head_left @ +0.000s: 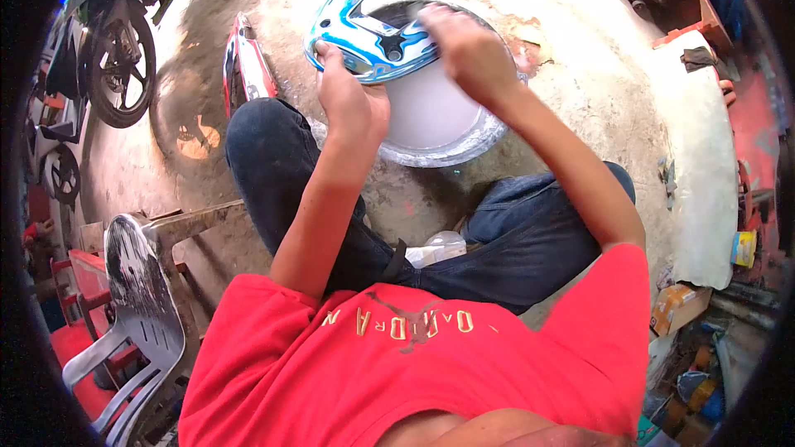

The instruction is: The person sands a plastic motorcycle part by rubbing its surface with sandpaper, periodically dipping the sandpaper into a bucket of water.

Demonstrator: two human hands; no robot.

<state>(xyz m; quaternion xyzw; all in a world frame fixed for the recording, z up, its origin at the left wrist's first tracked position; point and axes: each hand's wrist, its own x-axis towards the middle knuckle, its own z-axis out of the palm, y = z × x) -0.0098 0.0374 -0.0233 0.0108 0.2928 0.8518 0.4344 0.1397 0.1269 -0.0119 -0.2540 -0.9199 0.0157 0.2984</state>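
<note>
A blue and white patterned plastic part (377,48) is held over a round basin (447,156) of cloudy whitish liquid. My left hand (352,99) grips its lower left edge, with the thumb on top. At the part's right end is my right hand (470,50), its fingers bent and blurred by motion; whatever may be under the fingertips is hidden. The basin sits on the concrete floor in front of my crossed legs.
A red and white part (248,66) lies on the floor left of the basin. Motorcycles stand at the upper left, a worn grey chair (141,281) at the lower left. On the right are a pale panel (704,165), a cardboard box (679,309) and a yellow can (744,249).
</note>
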